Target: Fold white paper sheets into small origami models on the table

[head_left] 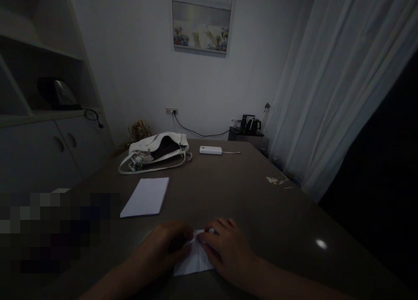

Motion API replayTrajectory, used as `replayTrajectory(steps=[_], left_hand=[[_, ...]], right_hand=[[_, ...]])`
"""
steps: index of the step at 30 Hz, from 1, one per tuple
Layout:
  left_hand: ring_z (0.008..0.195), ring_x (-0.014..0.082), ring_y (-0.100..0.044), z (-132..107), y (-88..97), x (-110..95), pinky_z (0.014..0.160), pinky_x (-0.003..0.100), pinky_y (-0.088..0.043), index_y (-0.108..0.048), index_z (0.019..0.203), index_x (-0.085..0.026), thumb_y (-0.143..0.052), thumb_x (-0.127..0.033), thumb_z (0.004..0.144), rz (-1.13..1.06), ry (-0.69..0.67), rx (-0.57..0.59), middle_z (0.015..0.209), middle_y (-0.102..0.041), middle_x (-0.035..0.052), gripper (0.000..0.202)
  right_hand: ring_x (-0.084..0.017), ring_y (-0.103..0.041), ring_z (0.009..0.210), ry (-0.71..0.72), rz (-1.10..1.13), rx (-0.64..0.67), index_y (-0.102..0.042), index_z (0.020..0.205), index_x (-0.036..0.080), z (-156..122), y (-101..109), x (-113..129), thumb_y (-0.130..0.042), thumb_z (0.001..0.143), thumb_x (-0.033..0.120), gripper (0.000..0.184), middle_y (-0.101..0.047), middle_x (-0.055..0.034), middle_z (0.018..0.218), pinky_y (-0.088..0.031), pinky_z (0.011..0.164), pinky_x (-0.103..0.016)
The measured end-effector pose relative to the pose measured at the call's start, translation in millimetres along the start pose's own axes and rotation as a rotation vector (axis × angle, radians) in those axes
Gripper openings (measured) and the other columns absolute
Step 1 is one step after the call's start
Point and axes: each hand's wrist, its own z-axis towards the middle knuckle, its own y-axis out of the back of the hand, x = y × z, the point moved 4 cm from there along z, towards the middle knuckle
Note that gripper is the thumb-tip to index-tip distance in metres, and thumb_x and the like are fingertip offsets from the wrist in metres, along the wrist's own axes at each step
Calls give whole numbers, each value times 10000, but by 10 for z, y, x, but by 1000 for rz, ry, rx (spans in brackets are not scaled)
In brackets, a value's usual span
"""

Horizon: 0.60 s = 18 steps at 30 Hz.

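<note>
A small folded white paper lies on the dark table near its front edge. My left hand rests on the paper's left part with its fingers curled down onto it. My right hand presses on the paper's right part, fingertips pinched at the top fold. Both hands meet at the paper's upper edge and hide much of it.
A stack of white paper lies to the left, beyond my hands. Farther back are a white handbag and a white power bank with a cable. A white curtain hangs at the right. Shelves and cabinets stand at the left.
</note>
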Motion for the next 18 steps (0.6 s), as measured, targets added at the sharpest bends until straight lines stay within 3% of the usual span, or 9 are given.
replayTrajectory(steps=[4, 8, 18], left_hand=[[873, 183, -613, -16, 7, -33, 762, 260, -464, -663, 983, -233, -555, -251, 800, -44, -120, 78, 1002, -669, 50, 214], [971, 200, -607, -33, 20, -31, 830, 285, -468, -673, 1023, -272, -542, -277, 831, -9, -146, 111, 1118, -645, 52, 233], [913, 197, -617, -6, -1, -98, 772, 279, -474, -673, 1035, -268, -518, -237, 852, 28, -244, 161, 1039, -679, 57, 242]], right_hand=[[-204, -492, 937, -15, 18, 2, -585, 1050, 245, 4, 1, -5, -469, 858, 218, 226, -599, -42, 1018, -308, 798, -351], [-208, -492, 939, -39, 41, -19, -577, 1032, 205, 15, -21, -25, -496, 833, 230, 216, -602, -52, 1009, -323, 814, -349], [-206, -488, 938, -47, 43, -17, -580, 1018, 212, 14, -2, -18, -492, 833, 234, 206, -602, -50, 1004, -329, 817, -345]])
